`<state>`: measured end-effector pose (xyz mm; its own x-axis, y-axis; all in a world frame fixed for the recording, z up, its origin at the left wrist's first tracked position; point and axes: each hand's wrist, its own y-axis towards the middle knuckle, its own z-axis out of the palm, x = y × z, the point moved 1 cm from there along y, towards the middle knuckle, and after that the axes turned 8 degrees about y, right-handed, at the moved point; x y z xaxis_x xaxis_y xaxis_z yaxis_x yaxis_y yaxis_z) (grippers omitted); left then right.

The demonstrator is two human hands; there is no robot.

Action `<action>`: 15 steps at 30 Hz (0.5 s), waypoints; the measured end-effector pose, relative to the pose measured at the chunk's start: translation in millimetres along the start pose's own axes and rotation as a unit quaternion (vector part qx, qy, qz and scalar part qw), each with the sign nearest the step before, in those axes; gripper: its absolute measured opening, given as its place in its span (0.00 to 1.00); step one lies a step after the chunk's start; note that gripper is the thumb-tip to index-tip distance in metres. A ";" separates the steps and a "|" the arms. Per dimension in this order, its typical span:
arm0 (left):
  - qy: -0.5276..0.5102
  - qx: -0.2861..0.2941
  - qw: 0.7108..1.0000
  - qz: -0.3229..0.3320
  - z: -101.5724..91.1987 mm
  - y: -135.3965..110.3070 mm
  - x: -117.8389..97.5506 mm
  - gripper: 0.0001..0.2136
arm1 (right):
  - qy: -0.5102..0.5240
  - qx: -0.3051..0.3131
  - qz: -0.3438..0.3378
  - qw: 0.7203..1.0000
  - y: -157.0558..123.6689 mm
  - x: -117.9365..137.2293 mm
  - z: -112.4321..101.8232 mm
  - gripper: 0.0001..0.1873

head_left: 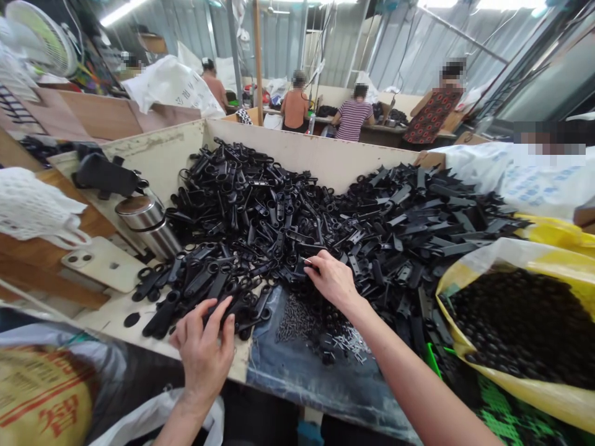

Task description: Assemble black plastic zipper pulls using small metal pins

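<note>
My left hand (204, 341) is over the front edge of the table, fingers spread and nothing visible in them. Just beyond its fingertips lies a cluster of black plastic parts with ring ends (195, 279). Farther right, my right hand (333, 282) pinches a thin silvery metal pin (307, 261) between thumb and forefinger, above the heaped parts. Loose metal pins (351, 344) lie below that wrist. To their left is a patch of tiny dark pieces (297, 319), perhaps screws or springs. A big mound of black ring-ended parts (264, 204) fills the middle.
Long flat black parts (427, 210) pile up at the right. A yellow-edged sack of round black pieces (525, 328) stands beside them. Left are a steel flask (149, 226) and a phone (105, 263). A pale board (297, 152) walls the back; several people sit or stand beyond.
</note>
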<state>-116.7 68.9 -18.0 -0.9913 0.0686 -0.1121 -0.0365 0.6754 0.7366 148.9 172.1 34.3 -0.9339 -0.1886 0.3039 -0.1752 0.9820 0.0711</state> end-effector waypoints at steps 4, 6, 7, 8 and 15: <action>-0.012 0.005 1.000 0.019 0.5 -1.9 -4.1 0.10 | 0.000 0.014 -0.018 1.000 3.2 -1.2 -0.8 0.12; -0.018 -0.003 1.000 0.017 -0.5 -1.7 -6.9 0.10 | -0.001 0.021 -0.036 0.999 5.6 8.7 5.5 0.13; -0.021 -0.008 1.000 0.019 -1.8 -1.0 -9.0 0.11 | -0.001 0.026 -0.046 0.999 7.0 14.9 9.6 0.14; -0.026 -0.012 0.999 0.022 -3.8 0.2 -11.7 0.11 | -0.001 0.031 -0.055 0.998 8.6 21.0 13.6 0.14; -0.125 0.043 0.988 0.082 -15.3 24.0 -50.0 0.11 | 0.025 0.030 -0.055 0.998 8.7 19.2 5.4 0.09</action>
<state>-69.9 70.5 15.5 -0.9206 0.3540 -0.1646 0.1439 0.6995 0.7000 127.8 177.1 35.6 -0.8915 -0.2935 0.3451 -0.2947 0.9543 0.0502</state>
